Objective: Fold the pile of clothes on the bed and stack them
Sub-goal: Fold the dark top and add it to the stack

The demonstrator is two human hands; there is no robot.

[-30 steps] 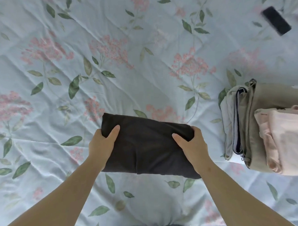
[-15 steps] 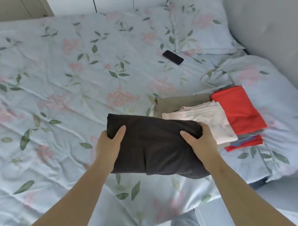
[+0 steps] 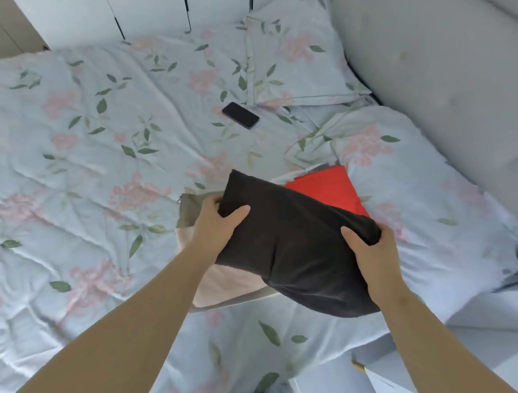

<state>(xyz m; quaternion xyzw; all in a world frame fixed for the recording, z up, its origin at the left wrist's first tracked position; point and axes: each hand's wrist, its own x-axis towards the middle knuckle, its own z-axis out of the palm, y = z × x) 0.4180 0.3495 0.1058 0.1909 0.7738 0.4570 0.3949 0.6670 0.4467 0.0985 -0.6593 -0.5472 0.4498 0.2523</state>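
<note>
- Holding a folded black garment (image 3: 295, 248) in the air just over the stack (image 3: 193, 206), tilted, far-left corner high and near-right end low.
- Clamped on its left end with the left hand (image 3: 214, 225): thumb on top, fingers curled out of sight beneath, probably to stop the folds dropping open.
- Clamped on its right end likewise with the right hand (image 3: 370, 251), thumb across the top. Gripped at both ends, most likely, so as to carry the bundle as one piece.
- Underneath, a pink garment (image 3: 226, 287) topping the stack, with a red garment (image 3: 330, 187) at the far right, all close to the right edge of the bed (image 3: 102, 179).
- Step in hand, by the look of it: setting the black garment on top. Cannot tell whether touching the stack yet.
- Next, probably: levelling it, lowering squarely, letting go at both ends together, lest it slide off toward the red garment.
- Well apart, near the pillow (image 3: 293, 61): a phone (image 3: 240, 115), out of the way.
</note>
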